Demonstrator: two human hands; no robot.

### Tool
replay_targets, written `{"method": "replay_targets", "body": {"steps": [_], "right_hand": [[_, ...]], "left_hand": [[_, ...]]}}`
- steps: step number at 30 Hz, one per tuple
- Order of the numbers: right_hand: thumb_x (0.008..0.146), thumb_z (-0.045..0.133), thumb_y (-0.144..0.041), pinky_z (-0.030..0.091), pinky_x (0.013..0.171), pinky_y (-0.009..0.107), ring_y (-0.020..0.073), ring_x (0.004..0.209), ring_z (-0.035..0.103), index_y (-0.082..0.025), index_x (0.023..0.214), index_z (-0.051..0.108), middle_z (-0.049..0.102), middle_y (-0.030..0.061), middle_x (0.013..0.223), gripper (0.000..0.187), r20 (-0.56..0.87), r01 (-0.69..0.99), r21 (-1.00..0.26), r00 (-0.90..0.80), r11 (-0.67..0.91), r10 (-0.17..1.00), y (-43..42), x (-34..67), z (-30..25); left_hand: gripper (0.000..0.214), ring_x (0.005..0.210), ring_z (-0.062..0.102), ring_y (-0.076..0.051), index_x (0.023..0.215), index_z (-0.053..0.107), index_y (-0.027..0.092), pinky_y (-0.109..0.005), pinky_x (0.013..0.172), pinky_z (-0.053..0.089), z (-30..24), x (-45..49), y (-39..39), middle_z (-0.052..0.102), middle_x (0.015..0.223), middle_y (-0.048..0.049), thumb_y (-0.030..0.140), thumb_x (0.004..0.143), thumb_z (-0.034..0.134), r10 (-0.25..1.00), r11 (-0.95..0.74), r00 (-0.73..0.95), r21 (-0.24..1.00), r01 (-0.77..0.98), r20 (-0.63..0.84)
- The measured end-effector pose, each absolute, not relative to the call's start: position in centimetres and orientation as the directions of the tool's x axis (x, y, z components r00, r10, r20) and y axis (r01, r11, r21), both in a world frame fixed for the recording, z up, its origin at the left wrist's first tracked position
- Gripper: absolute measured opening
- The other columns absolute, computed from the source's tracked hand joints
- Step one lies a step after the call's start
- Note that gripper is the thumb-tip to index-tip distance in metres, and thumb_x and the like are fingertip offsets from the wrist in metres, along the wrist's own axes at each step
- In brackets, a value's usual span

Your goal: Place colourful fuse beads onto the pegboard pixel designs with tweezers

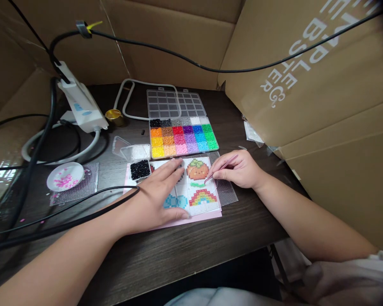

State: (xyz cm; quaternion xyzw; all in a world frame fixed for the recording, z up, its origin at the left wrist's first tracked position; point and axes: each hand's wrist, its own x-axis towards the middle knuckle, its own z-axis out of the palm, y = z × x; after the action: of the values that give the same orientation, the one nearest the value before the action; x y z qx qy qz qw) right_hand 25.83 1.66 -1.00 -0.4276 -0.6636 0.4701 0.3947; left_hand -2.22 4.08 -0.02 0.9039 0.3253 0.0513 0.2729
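Observation:
My right hand (241,169) pinches pink tweezers (221,168), their tip close to a small row of green beads (197,185). The beads lie on a pegboard over a pattern sheet (204,208) with a printed orange fruit (198,170) and a rainbow (203,197). My left hand (156,191) lies flat across the sheet with fingers spread, hiding part of its pictures. By its fingers stands a small box of black beads (140,169). Beyond the sheet is an open sorting case (185,138) of beads in many colours.
A white dish (65,176) of pink beads rests on a clear pegboard (91,178) at left. Behind it are a power strip (81,104) and a gold cup (114,117). A black cable (105,208) crosses over my left forearm. Cardboard walls (322,106) surround the table.

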Motion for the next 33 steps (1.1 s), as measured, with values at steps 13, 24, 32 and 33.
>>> {"method": "replay_targets", "body": {"steps": [13, 24, 32, 33], "right_hand": [[0.075, 0.083, -0.035, 0.030, 0.037, 0.024, 0.0054, 0.040, 0.041, -0.019, 0.069, 0.077, 0.077, 0.0067, 0.076, 0.019, 0.254, 0.011, -0.966, 0.204, 0.257, 0.945, 4.2, 27.8, -1.6], [0.067, 0.086, -0.038, 0.032, 0.034, 0.024, 0.0055, 0.038, 0.044, -0.015, 0.066, 0.072, 0.074, 0.0082, 0.071, 0.027, 0.167, 0.038, -0.986, 0.353, 0.164, 0.920, 5.5, 27.4, -2.1], [0.064, 0.087, -0.039, 0.033, 0.034, 0.022, 0.0048, 0.037, 0.042, -0.017, 0.069, 0.068, 0.071, 0.0036, 0.062, 0.030, 0.127, -0.012, -0.989, 0.411, 0.144, 0.903, 5.6, 27.6, -2.3], [0.065, 0.087, -0.039, 0.033, 0.034, 0.022, 0.0048, 0.037, 0.041, -0.017, 0.069, 0.068, 0.071, 0.0034, 0.062, 0.030, 0.135, -0.009, -0.988, 0.412, 0.152, 0.901, 5.5, 27.6, -2.2]], "left_hand": [[0.097, 0.153, 0.022, -0.037, 0.152, 0.039, 0.015, -0.047, 0.125, 0.024, 0.3, -2.2, 4.1, 0.022, 0.166, -0.0161, 0.066, 0.077, 0.072, 0.617, -0.628, 0.776, 0.513, 0.585, -0.130], [0.095, 0.153, 0.024, -0.036, 0.151, 0.039, 0.016, -0.048, 0.124, 0.026, 0.5, -2.1, 4.1, 0.023, 0.166, -0.0167, 0.064, 0.077, 0.073, 0.615, -0.632, 0.778, 0.510, 0.583, -0.128], [0.094, 0.152, 0.025, -0.037, 0.150, 0.041, 0.018, -0.048, 0.124, 0.026, 0.4, -2.2, 4.2, 0.023, 0.166, -0.0155, 0.065, 0.076, 0.073, 0.615, -0.630, 0.780, 0.525, 0.572, -0.111], [0.094, 0.152, 0.025, -0.037, 0.150, 0.041, 0.018, -0.048, 0.124, 0.027, 0.4, -2.2, 4.2, 0.024, 0.166, -0.0155, 0.065, 0.076, 0.073, 0.614, -0.631, 0.782, 0.528, 0.568, -0.107]]}}
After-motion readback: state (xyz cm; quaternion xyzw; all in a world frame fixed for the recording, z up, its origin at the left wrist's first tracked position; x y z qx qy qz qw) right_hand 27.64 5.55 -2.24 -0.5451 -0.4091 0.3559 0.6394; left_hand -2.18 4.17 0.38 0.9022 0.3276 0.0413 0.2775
